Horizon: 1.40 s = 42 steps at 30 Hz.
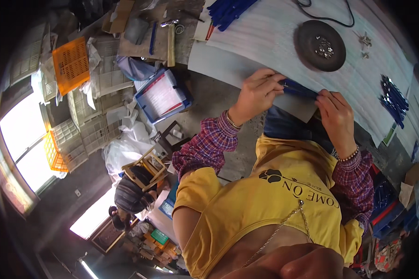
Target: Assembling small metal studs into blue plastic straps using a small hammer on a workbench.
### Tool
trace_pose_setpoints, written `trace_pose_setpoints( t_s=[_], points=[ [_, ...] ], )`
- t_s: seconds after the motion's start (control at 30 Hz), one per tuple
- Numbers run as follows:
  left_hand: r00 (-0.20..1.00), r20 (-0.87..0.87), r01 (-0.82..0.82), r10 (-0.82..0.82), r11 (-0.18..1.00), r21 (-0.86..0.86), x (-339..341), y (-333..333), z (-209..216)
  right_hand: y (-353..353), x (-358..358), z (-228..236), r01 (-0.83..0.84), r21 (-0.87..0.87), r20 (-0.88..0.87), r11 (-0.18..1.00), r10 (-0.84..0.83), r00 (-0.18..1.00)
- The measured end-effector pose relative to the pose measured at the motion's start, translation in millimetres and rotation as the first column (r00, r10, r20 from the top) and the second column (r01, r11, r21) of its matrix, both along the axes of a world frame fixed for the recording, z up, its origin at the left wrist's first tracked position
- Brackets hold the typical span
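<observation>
At the near edge of the table, a dark blue fabric strip [301,89] is stretched between my two hands. My left hand [260,94] pinches one end with its thumb and fingers. The other end is gripped by my right hand [336,116], its fingers closed. Something small and shiny shows on the strip close to my left fingers, too small to name. Beyond my hands stands a dark round dish [307,55] holding small silvery metal pieces [325,48]. To the right lies a bundle of blue strips [394,103], and a pile of blue strips [229,13] sits at the far left.
White sheeting [260,42] covers the table. A black cable [342,24] and small metal parts [365,41] lie at the back. A hammer [171,44] rests on a wooden bench to the left, above a blue bin [187,103]. Another person [134,195] bends over at lower left.
</observation>
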State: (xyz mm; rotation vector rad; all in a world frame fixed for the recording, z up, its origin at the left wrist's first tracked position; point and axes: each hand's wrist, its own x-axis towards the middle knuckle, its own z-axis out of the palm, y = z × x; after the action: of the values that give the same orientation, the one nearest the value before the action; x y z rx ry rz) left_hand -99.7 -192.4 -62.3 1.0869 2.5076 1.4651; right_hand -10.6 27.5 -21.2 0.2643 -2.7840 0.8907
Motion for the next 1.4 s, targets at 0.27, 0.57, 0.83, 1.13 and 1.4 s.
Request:
trace_pose_setpoints(
  t_s=[0.27, 0.57, 0.83, 1.13, 1.4],
  points=[
    [0.992, -0.122, -0.062, 0.043, 0.985, -0.159, -27, -58, 13, -45, -35, -19, -0.131, -0.116, -0.083, 0.985, 0.122, 0.989],
    [1.000, 0.000, -0.013, 0.013, 1.000, -0.017, 4, 1, 0, 3, 2, -2, -0.003, -0.020, -0.007, 1.000, 0.003, 1.000],
    [0.988, -0.153, -0.023, 0.006, 0.993, -0.112, -19, -39, 15, -28, -22, -13, -0.084, -0.105, -0.038, 0.991, 0.080, 0.996],
    [0.999, -0.014, -0.030, 0.030, 0.999, -0.019, 0, -11, 3, -7, -1, -15, 0.002, -0.107, -0.001, 0.994, -0.002, 1.000],
    [0.998, -0.014, 0.066, -0.066, 0.998, -0.008, -6, -3, 10, -1, 7, -12, 0.057, -0.061, -0.021, 0.996, -0.059, 0.998]
  ],
)
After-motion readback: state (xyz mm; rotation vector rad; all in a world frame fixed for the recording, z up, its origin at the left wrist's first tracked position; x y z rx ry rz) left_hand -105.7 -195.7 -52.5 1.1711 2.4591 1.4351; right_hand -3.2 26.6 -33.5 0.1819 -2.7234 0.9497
